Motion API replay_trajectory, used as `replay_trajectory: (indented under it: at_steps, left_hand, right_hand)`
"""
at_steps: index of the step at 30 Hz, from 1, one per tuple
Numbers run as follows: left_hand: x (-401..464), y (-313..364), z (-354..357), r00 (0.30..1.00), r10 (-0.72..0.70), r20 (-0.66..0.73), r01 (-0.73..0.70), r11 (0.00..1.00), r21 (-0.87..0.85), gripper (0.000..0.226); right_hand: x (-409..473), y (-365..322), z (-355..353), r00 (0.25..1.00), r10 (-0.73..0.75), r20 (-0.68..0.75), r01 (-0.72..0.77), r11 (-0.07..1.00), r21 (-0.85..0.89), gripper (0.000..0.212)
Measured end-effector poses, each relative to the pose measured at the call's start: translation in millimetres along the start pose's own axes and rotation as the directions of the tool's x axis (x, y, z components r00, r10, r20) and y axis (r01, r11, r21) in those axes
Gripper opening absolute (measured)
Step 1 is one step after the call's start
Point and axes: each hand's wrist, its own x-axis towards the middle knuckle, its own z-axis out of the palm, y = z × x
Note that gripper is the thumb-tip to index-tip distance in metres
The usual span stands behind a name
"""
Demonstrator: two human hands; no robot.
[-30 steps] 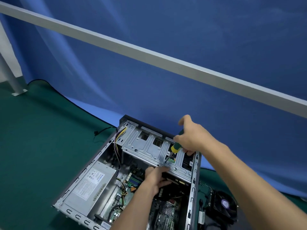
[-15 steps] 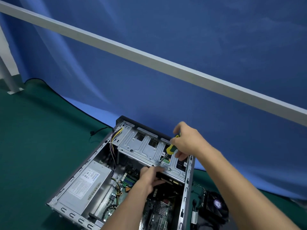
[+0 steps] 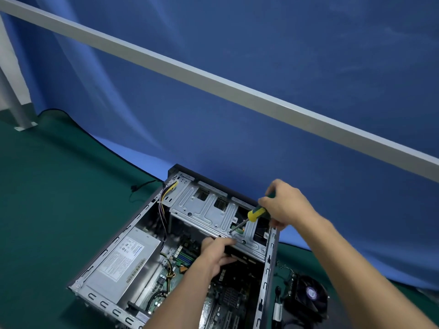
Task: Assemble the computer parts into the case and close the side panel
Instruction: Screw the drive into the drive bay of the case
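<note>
Two bare forearms reach into view from the lower edge, both uncovered as far as the frame shows: no sleeve, cuff, watch, bracelet or glove is visible on either. The left hand (image 3: 217, 254) is bare, with short, unpainted nails on the fingers that can be seen, and no ring. The right hand (image 3: 286, 205) is likewise bare and ringless, its knuckles and the back of the hand plainly shown. Both forearms look slim and smooth, without visible markings.

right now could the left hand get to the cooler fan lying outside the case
Probably not directly: the left hand is inside the case, gripping under the drive cage, and the case wall stands between it and the cooler fan.
</note>
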Motion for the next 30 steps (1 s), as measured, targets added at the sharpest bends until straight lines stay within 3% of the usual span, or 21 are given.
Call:
replay_trajectory:
  at_steps: [3, 6, 10, 14, 15, 17, 21, 22, 25, 30]
  left_hand:
    - [-0.8, 0.6, 1.0, 1.0, 0.007, 0.0, -0.007, 1.0, 0.005, 0.041]
    - [-2.7, 2.3, 1.2, 1.0, 0.011, -0.012, -0.01, 1.0, 0.018, 0.04]
    - [-1.6, 0.6, 0.5, 1.0, 0.007, 0.022, -0.007, 1.0, 0.015, 0.039]
    - [-0.2, -0.3, -1.0, 1.0, 0.021, 0.007, -0.021, 0.999, 0.034, 0.037]
    - [0.8, -0.9, -1.2, 1.0, 0.022, 0.005, -0.022, 0.999, 0.034, 0.038]
    - [1.0, -1.3, -1.1, 1.0, 0.029, 0.0, -0.029, 0.999, 0.032, 0.042]
    - [0.8, 0.5, -0.1, 0.999, 0.033, -0.04, -0.03, 0.997, 0.066, 0.045]
    - [0.8, 0.4, 0.2, 0.999, 0.032, -0.042, -0.029, 0.997, 0.071, 0.044]
    - [1.0, -0.5, 1.4, 0.998, 0.041, -0.047, -0.038, 0.997, 0.067, 0.039]
    - [2.0, -2.0, -0.7, 0.998, 0.038, -0.053, -0.034, 0.997, 0.071, 0.045]
  right_hand:
    - [-0.1, 7.3, 4.3, 0.995, -0.034, -0.093, 0.025, 0.995, -0.095, 0.03]
    - [-2.5, 3.7, 0.6, 0.997, -0.041, 0.063, 0.037, 0.998, 0.057, 0.018]
    - [-0.5, 7.1, 5.2, 0.995, -0.019, -0.101, 0.009, 0.995, -0.1, 0.025]
    - [-5.5, 5.9, 0.2, 0.997, -0.028, 0.07, 0.026, 0.999, 0.028, 0.015]
    - [-6.5, 6.2, 1.4, 0.999, -0.035, 0.038, 0.035, 0.999, -0.004, 0.012]
    - [-8.4, 4.7, 6.3, 0.994, -0.065, -0.093, 0.052, 0.989, -0.136, 0.027]
    - [-11.5, -7.1, 6.0, 0.993, -0.099, 0.059, 0.096, 0.994, 0.055, 0.026]
    - [-12.8, -9.0, 8.2, 0.995, -0.091, 0.052, 0.09, 0.995, 0.032, 0.023]
    - [-12.3, -14.4, 16.8, 0.982, -0.092, -0.167, 0.068, 0.987, -0.144, 0.022]
    - [-9.5, -23.6, 19.2, 0.995, -0.077, -0.058, 0.073, 0.995, -0.072, 0.018]
